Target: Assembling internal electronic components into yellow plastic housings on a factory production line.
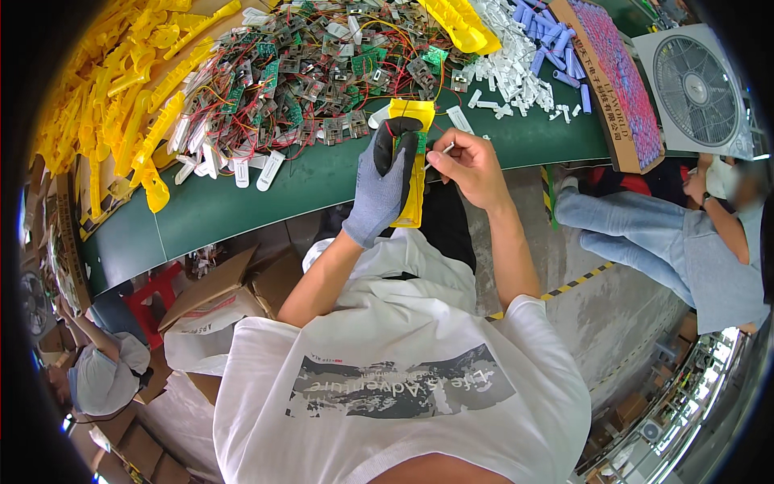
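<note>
My left hand [385,173], in a grey glove with black fingertips, is wrapped round a long yellow plastic housing [414,202] held upright over the bench's near edge. A bit of green circuit board [421,142] shows inside the housing beside my thumb. Bare, my right hand [474,168] is just right of the housing, thumb and forefinger pinched on a small whitish piece [449,148], too small to name. Beyond both hands lies a big tangled heap of green circuit boards with red wires [322,77]. A white plastic strip [459,120] lies on the green bench [298,173] behind my right hand.
Yellow housings [129,105] pile up at the left. Small white plastic parts [516,77] and purple cylindrical cells [556,40] lie at the right, next to a cardboard box [601,89] of cells and a fan [695,85]. A co-worker [693,234] sits at the right, another person [109,367] lower left.
</note>
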Motion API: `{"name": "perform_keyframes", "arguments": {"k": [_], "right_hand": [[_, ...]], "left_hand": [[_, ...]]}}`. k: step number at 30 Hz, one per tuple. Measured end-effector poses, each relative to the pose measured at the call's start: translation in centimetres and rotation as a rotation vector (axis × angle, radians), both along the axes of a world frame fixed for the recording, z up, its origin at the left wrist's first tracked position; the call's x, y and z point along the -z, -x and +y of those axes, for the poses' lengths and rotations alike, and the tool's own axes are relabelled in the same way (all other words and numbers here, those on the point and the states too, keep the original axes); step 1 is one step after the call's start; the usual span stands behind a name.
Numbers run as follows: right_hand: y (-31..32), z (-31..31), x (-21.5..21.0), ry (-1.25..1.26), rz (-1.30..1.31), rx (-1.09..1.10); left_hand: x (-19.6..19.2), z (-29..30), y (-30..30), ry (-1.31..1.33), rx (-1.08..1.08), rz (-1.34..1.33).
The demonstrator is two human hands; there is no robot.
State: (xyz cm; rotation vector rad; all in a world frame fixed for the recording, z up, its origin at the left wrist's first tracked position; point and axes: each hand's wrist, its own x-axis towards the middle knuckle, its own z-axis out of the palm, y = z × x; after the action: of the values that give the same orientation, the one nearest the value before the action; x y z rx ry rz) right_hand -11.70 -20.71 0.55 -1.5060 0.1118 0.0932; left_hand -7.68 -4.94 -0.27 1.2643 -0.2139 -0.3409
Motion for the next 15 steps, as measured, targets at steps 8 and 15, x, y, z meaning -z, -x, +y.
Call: {"name": "perform_keyframes", "arguments": {"k": [8, 15], "right_hand": [[0.4, 2.7, -0.3, -0.130, -0.053, 0.199], [1.2, 2.8, -0.1, -0.016, -0.124, 0.221]], "left_hand": [[0.0, -0.5, 0.6, -0.059, -0.140, -0.123], [0.4, -0.6, 0.6, -0.296, -0.138, -0.355]]}}
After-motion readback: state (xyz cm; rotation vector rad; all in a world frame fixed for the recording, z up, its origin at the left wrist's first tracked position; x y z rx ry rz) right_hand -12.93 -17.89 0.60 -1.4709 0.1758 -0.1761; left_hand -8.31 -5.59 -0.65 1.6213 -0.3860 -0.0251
